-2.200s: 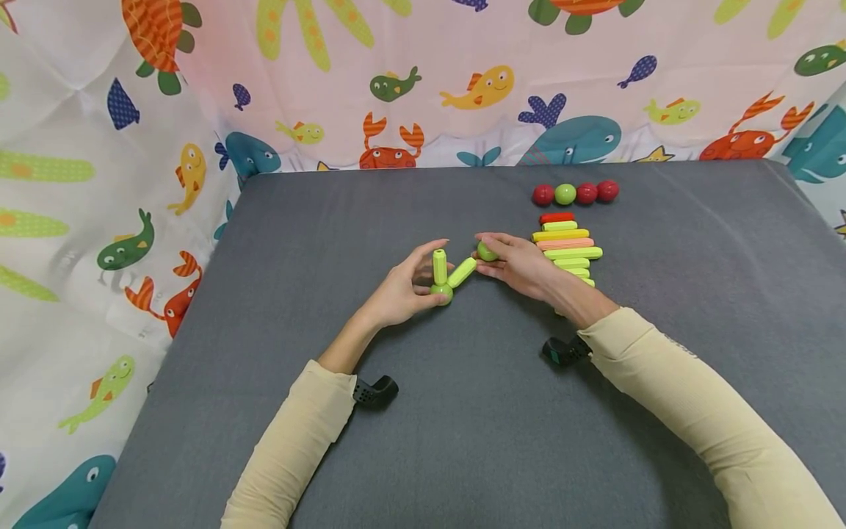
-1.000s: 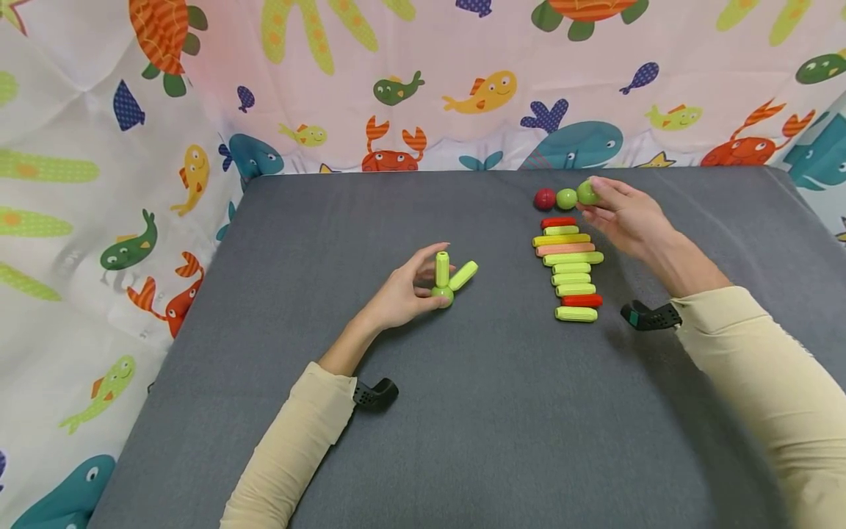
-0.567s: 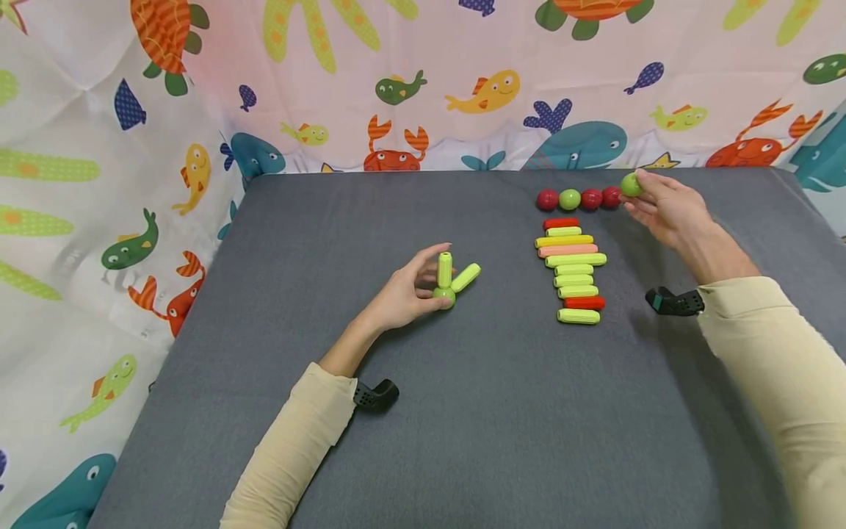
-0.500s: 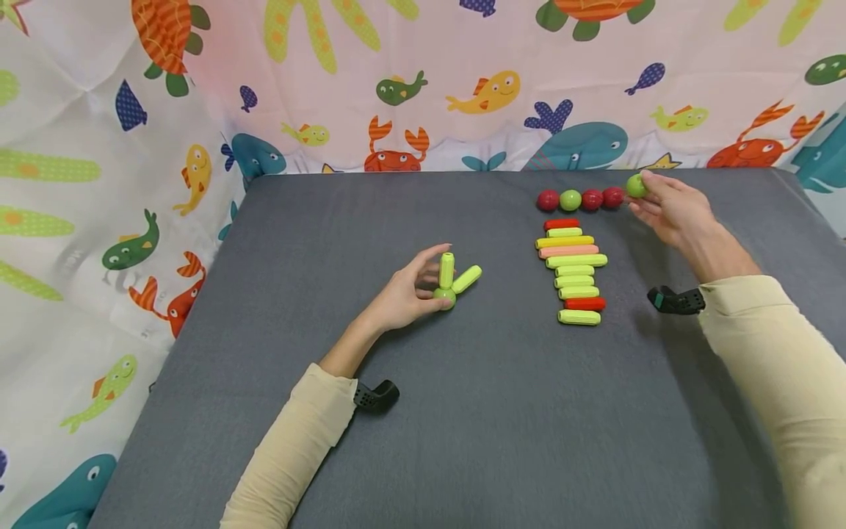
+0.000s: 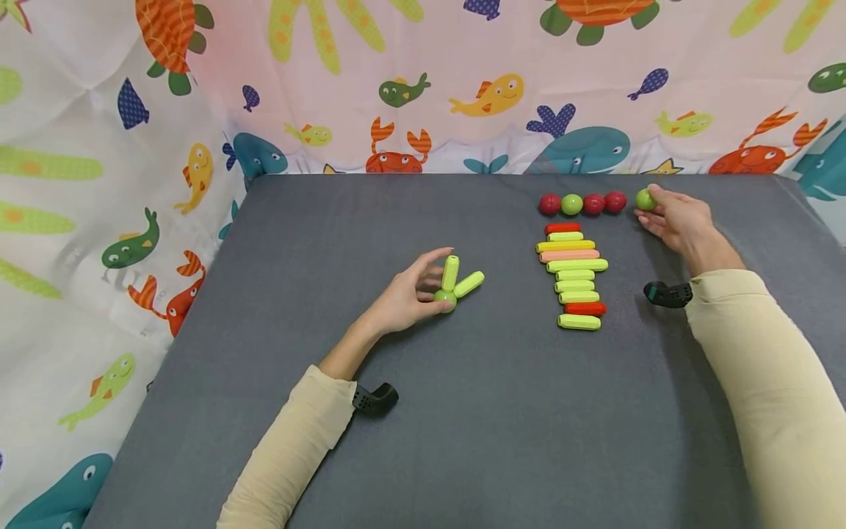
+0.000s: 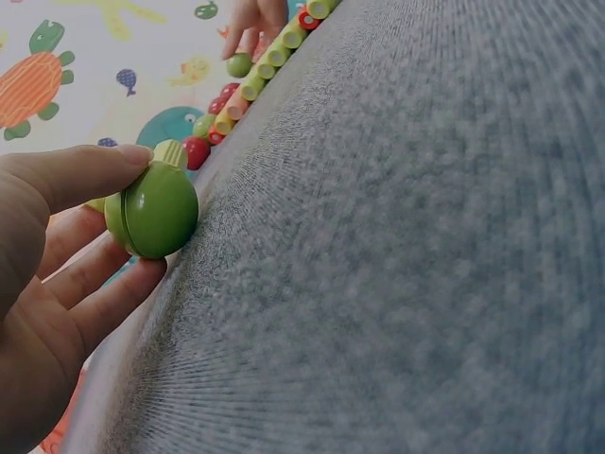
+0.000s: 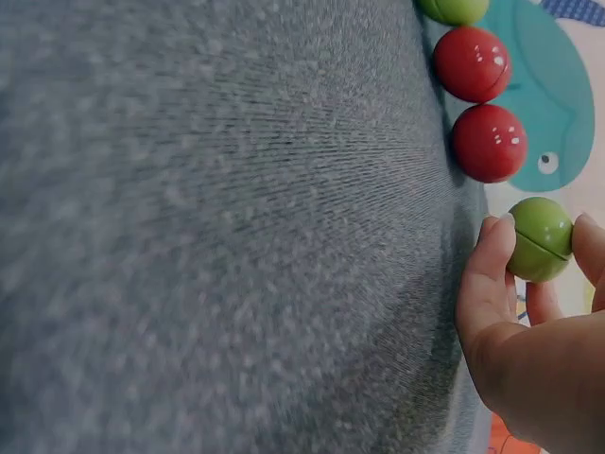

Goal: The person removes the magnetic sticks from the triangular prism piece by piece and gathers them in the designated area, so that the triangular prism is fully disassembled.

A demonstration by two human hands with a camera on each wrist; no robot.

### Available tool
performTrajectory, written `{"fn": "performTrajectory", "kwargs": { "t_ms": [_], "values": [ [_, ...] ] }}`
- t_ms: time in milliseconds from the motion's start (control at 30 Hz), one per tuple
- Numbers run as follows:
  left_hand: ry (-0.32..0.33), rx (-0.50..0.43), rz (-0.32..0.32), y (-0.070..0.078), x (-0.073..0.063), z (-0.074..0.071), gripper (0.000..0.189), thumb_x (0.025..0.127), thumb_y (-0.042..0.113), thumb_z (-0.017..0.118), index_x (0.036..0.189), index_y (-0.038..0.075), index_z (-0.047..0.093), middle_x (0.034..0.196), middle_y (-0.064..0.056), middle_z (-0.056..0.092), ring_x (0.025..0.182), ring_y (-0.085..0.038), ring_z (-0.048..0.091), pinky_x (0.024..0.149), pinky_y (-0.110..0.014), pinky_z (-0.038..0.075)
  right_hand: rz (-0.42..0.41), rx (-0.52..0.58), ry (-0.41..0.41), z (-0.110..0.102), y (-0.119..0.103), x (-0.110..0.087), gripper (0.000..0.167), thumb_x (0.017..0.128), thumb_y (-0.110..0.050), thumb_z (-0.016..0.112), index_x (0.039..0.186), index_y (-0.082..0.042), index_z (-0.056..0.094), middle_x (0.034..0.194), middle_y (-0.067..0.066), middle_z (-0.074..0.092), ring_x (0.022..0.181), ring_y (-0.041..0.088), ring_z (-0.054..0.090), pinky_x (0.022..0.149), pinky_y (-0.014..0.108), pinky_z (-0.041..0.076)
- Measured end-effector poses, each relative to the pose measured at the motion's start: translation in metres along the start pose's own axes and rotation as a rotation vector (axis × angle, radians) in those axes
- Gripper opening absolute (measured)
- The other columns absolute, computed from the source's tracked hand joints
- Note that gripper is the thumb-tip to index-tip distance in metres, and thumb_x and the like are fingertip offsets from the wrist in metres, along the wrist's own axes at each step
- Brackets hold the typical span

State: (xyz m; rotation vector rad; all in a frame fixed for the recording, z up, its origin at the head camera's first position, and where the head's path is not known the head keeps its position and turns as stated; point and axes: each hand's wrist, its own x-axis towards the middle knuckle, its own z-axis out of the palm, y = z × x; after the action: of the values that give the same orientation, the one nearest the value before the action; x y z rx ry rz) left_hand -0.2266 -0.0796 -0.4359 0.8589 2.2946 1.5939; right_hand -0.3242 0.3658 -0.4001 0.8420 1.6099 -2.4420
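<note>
My left hand [image 5: 399,297] pinches a green ball [image 5: 446,300] between thumb and fingers. Two light green rods are joined to that ball: one rod [image 5: 451,273] points up, the other rod [image 5: 470,283] slants up to the right. In the left wrist view the held ball [image 6: 156,213] shows a seam. At the back right, my right hand [image 5: 684,224] pinches another green ball [image 5: 645,199] by its fingertips. This ball is just right of the row's end red ball [image 5: 615,202], with a gap between them; the right wrist view shows the pinched ball [image 7: 539,241] too.
The row also has a red ball [image 5: 549,204], a green ball [image 5: 571,204] and another red ball [image 5: 593,204]. In front lies a column of rods, including a yellow rod [image 5: 565,247], a pink rod [image 5: 569,256] and a red rod [image 5: 584,308]. A fish-print curtain [image 5: 449,44] backs the grey table [image 5: 463,426].
My right hand has carried its green ball from beside the left hand to the back right, past the row's end, then lowered it slightly. The left hand stays in place, its rods tilting slightly rightward.
</note>
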Motion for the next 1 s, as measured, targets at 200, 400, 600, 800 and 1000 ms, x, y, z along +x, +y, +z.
{"fn": "performTrajectory", "kwargs": {
  "t_ms": [200,400,600,800,1000],
  "values": [
    [-0.01,0.01,-0.012,-0.003,-0.003,0.0,0.081,0.082,0.002,0.074,0.148,0.009,0.028,0.13,-0.013,0.054,0.113,-0.021,0.056,0.086,-0.032,0.051,-0.01,-0.042,0.029,0.001,0.007,0.007,0.027,0.083,-0.019,0.072,0.102,-0.011,0.056,0.072,0.004,0.065,0.065,0.016,0.067,0.06,0.024,0.055],
    [-0.007,0.013,-0.003,-0.003,-0.002,0.0,0.081,0.083,0.002,0.073,0.149,0.009,0.028,0.13,-0.013,0.054,0.114,-0.021,0.056,0.086,-0.032,0.051,-0.058,-0.15,0.061,0.005,0.008,0.011,0.02,0.085,-0.023,0.071,0.097,-0.012,0.06,0.069,0.002,0.063,0.062,0.012,0.067,0.058,0.021,0.054],
    [-0.007,0.018,-0.002,-0.002,-0.001,0.0,0.081,0.082,0.001,0.073,0.149,0.009,0.027,0.131,-0.014,0.054,0.113,-0.021,0.057,0.085,-0.032,0.051,-0.11,-0.358,0.097,0.01,0.008,0.013,0.023,0.086,-0.029,0.069,0.1,-0.014,0.059,0.065,-0.006,0.062,0.059,0.005,0.065,0.056,0.018,0.053],
    [-0.008,0.019,0.006,-0.001,-0.001,0.001,0.08,0.083,0.001,0.073,0.148,0.008,0.027,0.131,-0.015,0.053,0.113,-0.021,0.057,0.085,-0.032,0.051,-0.13,-0.455,0.127,0.01,0.008,0.012,0.025,0.088,-0.033,0.066,0.1,-0.014,0.055,0.064,-0.009,0.059,0.057,0.003,0.063,0.054,0.017,0.052],
    [-0.004,0.018,0.002,-0.001,-0.001,0.001,0.08,0.082,0.0,0.073,0.148,0.008,0.028,0.131,-0.014,0.054,0.113,-0.021,0.057,0.085,-0.031,0.051,-0.126,-0.432,0.126,0.01,0.008,0.006,0.043,0.09,-0.041,0.06,0.12,-0.012,0.051,0.095,0.002,0.061,0.058,0.004,0.062,0.056,0.018,0.052]
  ]
}}
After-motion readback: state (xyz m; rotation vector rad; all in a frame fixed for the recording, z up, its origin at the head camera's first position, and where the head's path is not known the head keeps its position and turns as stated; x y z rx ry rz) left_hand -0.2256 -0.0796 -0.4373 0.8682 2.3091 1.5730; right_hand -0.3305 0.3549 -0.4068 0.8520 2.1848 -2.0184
